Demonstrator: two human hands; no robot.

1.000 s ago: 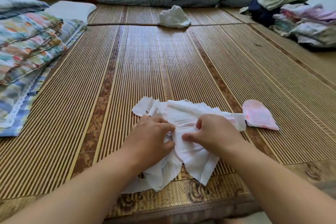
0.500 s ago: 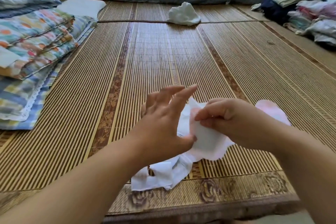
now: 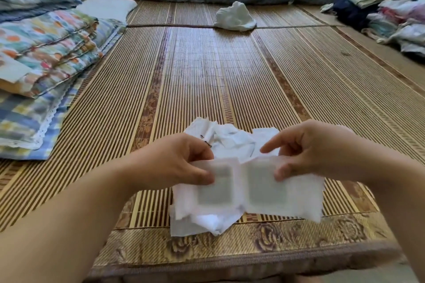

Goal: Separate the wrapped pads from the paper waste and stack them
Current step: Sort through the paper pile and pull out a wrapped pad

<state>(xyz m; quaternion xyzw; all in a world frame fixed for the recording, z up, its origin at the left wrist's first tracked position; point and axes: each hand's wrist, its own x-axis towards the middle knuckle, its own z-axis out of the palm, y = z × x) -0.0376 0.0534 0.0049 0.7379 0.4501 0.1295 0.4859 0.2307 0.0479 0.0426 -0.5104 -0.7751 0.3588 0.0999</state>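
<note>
A person is kneeling or sitting at the near edge of a woven mat [image 3: 207, 80], and both bare forearms are reaching into view from below. The left hand [image 3: 177, 163] is pinching the left end of a white strip [image 3: 243, 188], thumb on the near face and the other digits behind it. The right hand [image 3: 308, 151] is pinching the right end the same way, with its index finger pointing left above the strip. Both hands are closed on the strip and are holding it up, just above the mat.

The strip is showing 2 wrapped pads side by side: a left pad [image 3: 215, 187] and a right pad [image 3: 268, 188], each a greyish square inside a white wrapper, joined by a narrow white seam between them. Behind and beneath the strip, crumpled white paper waste [image 3: 230, 140] is lying on the mat, and more of it is showing below the strip's near left corner.

The step in hand is probably parting the 2 pads at the seam. To do it well, each grip should be sitting close to the seam, so the pull is tearing along the seam and not into a wrapper. The strip should be lifted clear of the loose paper first, so no scraps are coming along. No stack of pads is visible yet.

Far off, a white bundle [image 3: 234, 17] is lying on the mat, folded quilts [image 3: 46, 37] are at the left, and clothes [image 3: 391, 7] are piled at the right.
</note>
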